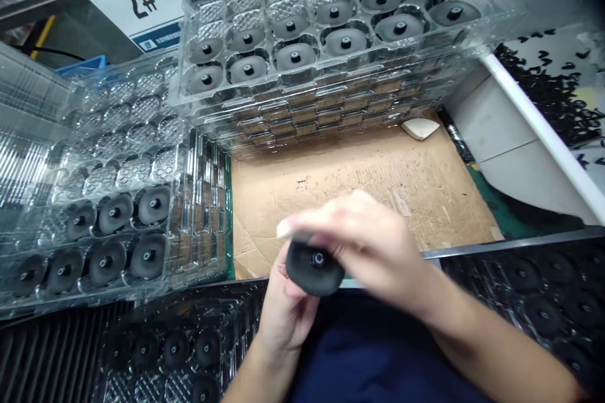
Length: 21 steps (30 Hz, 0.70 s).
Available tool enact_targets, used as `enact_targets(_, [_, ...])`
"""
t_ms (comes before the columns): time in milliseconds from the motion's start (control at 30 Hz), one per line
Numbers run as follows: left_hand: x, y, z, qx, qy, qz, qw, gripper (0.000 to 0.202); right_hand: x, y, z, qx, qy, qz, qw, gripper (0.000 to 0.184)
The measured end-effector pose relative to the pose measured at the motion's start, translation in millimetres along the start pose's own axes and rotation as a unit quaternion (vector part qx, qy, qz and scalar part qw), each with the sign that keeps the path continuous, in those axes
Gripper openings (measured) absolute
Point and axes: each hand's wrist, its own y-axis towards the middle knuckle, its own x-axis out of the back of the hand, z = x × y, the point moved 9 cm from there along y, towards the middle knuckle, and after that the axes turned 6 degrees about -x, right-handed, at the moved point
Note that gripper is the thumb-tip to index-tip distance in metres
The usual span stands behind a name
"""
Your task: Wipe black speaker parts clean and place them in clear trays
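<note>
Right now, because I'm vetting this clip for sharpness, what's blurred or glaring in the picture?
In the head view, the right hand is motion-blurred and the black disc under it looks slightly soft; the clear trays show bright glare along their ridges; straight edges bow toward the corners, and the top-right corner falls dark.

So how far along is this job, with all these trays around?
Done: the clear tray ahead has grey discs seated in its nearer pockets, and the clear tray at left has two rows filled. In hand: one black disc, held by the left hand beneath the blurred right hand. Left: bare pockets on the far side of one tray, upper rows of the other.
</note>
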Motion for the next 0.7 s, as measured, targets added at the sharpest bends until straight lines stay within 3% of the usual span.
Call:
enact_targets(67, [-0.2,1,-8,-0.031,-0.038,0.011,0.999,0.059,-2,-9,-51,-0.147,-0.016,-0.002,0.989,0.025])
enact_targets(133, [-0.2,1,-13,-0.045,-0.077,0.021,0.996,0.053,-12,-29,-87,-0.217,-0.049,0.019,0.975,0.024])
enact_targets(200, [2.1,2,-15,-0.048,-0.097,0.017,0.994,0.049,-30,-50,-106,-0.221,-0.064,0.053,0.972,0.023])
enact_targets(300, [3.7,4,-14,-0.046,-0.105,0.014,0.993,0.051,-44,-69,-114,-0.218,-0.056,0.066,0.972,0.019])
enact_targets(367, [2.0,5,-13,-0.044,-0.106,0.019,0.993,0.05,-37,-65,-108,-0.232,-0.053,0.05,0.97,0.021])
enact_targets(467, [-0.9,6,-14,-0.047,-0.102,0.014,0.994,0.051,-4,-40,-75,-0.241,-0.039,-0.029,0.969,0.024])
enact_targets(500, [-1.0,6,-15,-0.05,-0.097,0.007,0.994,0.051,8,-31,-58,-0.221,-0.023,-0.073,0.972,0.023])
enact_targets(567, [-1.4,5,-15,-0.043,-0.084,0.001,0.996,0.051,20,-14,-14,-0.119,-0.002,-0.105,0.987,0.022])
enact_targets(633, [-1.4,4,-13,-0.029,-0.07,0.007,0.997,0.046,13,-8,21,-0.017,0.008,-0.065,0.998,0.022])
enact_targets(700, [0.8,4,-13,-0.031,-0.067,0.012,0.997,0.043,-7,-8,29,-0.003,0.021,0.037,0.999,0.022])
